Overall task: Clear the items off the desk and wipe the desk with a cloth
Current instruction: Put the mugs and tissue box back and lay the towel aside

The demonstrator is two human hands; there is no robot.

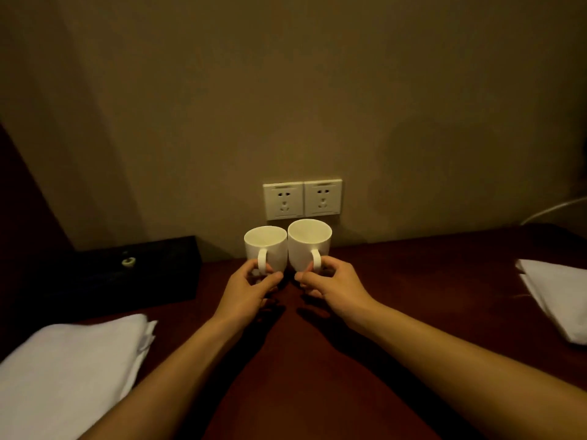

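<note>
Two white mugs stand side by side at the middle of the frame, upright, handles turned toward the camera, just below a pair of wall sockets (302, 199). The left mug (266, 249) sits a little lower in the picture than the right mug (308, 244), and their rims almost touch (whether they do touch I cannot tell). The left hand (251, 289) has its fingers curled, thumb and fingertips pinching the left mug's handle near its lower end. The right hand (330, 281) does the same on the right mug's handle, fingers bent and closed around it. The two hands are close together but apart, a dark gap of desk (317, 360) between them. Whether either mug is lifted off the dark reddish desk cannot be told. At the lower left of the frame lies a folded white cloth (70, 366); at the right edge lies a stack of white paper napkins (556, 296). A black box (120, 271) sits at the middle left against the wall.
</note>
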